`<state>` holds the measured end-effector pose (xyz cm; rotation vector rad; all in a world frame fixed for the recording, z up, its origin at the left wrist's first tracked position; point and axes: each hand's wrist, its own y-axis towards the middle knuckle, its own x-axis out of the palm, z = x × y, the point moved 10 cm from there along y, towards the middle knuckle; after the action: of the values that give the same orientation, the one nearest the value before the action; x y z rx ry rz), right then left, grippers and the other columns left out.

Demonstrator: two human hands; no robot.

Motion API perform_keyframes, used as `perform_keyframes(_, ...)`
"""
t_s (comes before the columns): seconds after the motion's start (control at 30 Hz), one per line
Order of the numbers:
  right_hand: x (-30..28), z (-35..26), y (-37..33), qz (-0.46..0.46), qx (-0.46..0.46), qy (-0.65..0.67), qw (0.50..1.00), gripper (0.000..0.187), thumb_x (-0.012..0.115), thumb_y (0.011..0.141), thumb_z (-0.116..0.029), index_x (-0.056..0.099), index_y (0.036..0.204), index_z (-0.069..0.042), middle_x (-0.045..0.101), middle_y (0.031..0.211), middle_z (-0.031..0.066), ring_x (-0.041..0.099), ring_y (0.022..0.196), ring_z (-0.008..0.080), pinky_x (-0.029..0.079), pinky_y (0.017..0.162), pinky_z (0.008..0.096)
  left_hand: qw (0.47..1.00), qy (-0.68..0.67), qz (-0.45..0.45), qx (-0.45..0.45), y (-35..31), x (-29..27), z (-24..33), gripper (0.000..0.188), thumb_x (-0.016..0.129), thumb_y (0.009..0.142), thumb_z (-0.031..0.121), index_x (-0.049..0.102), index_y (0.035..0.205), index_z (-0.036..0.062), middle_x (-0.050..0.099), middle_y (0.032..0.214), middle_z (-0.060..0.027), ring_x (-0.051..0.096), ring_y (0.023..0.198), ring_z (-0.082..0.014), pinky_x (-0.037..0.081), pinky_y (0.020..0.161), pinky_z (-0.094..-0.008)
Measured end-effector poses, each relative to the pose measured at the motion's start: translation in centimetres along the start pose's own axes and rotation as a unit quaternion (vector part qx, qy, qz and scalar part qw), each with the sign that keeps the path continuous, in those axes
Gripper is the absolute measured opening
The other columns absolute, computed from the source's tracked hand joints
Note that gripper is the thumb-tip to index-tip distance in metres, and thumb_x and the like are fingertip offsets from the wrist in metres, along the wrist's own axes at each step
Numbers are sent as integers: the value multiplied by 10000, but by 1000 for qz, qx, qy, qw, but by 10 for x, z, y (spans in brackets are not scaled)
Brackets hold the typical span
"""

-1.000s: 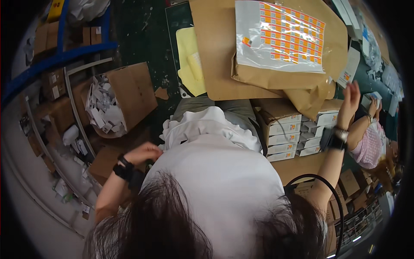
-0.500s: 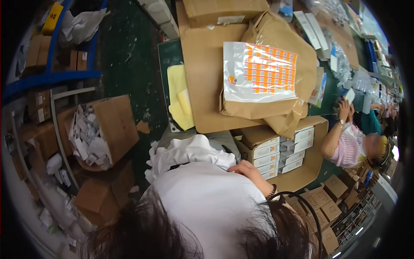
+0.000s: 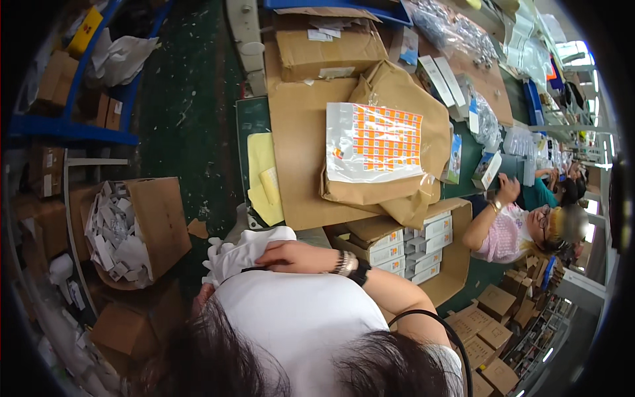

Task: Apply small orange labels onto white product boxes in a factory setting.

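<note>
A worker's right hand (image 3: 291, 255) lies across the ruffled white cloth (image 3: 241, 251) gathered at the waist, fingers partly curled against it; whether they have closed on the fabric cannot be told. The cloth sits directly under those fingertips, short of the near edge of the bench (image 3: 253, 119), its long axis slanting from the body's left side forward and rightward. The right hand touches its forward end. What seems to be the left hand (image 3: 204, 296) shows only as a sliver of skin beside the opposite end, its opening and hold hidden from view. To the right, below the bench's near edge, a brown carton (image 3: 455, 261) holds stacked white boxes (image 3: 423, 250). Farther forward, a sheet of orange labels (image 3: 389, 140) rests on a brown paper bag (image 3: 380, 192), and beyond the bench's right side sits a co-worker (image 3: 499, 238). Half a second earlier the right hand was at the cloth's right end; now it reaches across the body, and the forearm passes before the carton's near side.
</note>
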<state>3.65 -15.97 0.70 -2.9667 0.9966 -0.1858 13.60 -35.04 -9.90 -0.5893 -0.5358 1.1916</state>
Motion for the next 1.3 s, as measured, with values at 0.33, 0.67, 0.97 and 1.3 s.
perform_keyframes(0.33, 45, 16, 63, -186, 62, -164, 967, 245, 621, 743, -218, 657, 912, -44, 653, 823, 139, 622, 760, 280, 481, 675, 356, 991, -70, 104, 54, -11, -34, 38, 211, 611, 757, -21, 452, 871, 56, 560, 690, -8, 501, 677, -24, 391, 567, -202)
perform_keyframes(0.67, 32, 50, 57, -153, 162, -181, 958, 260, 683, 692, -261, 642, 766, -15, 627, 700, 111, 591, 631, 210, 455, 574, 328, 997, 41, 53, 27, 5, -2, 79, 161, 657, 779, 64, 503, 814, 35, 552, 621, 1, 472, 573, -33, 374, 514, -225)
perform_keyframes(0.97, -48, 46, -18, 144, 192, 291, 926, 152, 586, 821, -145, 550, 737, -24, 574, 701, 47, 549, 661, 111, 432, 621, 234, 973, 41, 218, 64, 24, -57, 75, 439, 463, 918, 330, 471, 583, 47, 452, 481, -9, 414, 451, -80, 312, 454, -235)
perform_keyframes(1.3, 105, 132, -289, 263, 385, 284, 838, 201, 539, 870, -202, 598, 937, -22, 626, 900, 103, 572, 825, 145, 462, 770, 274, 872, -338, 169, 312, -27, -161, 243, 483, 314, 952, 439, 328, 569, 145, 250, 408, 31, 193, 314, -92, 178, 332, -250)
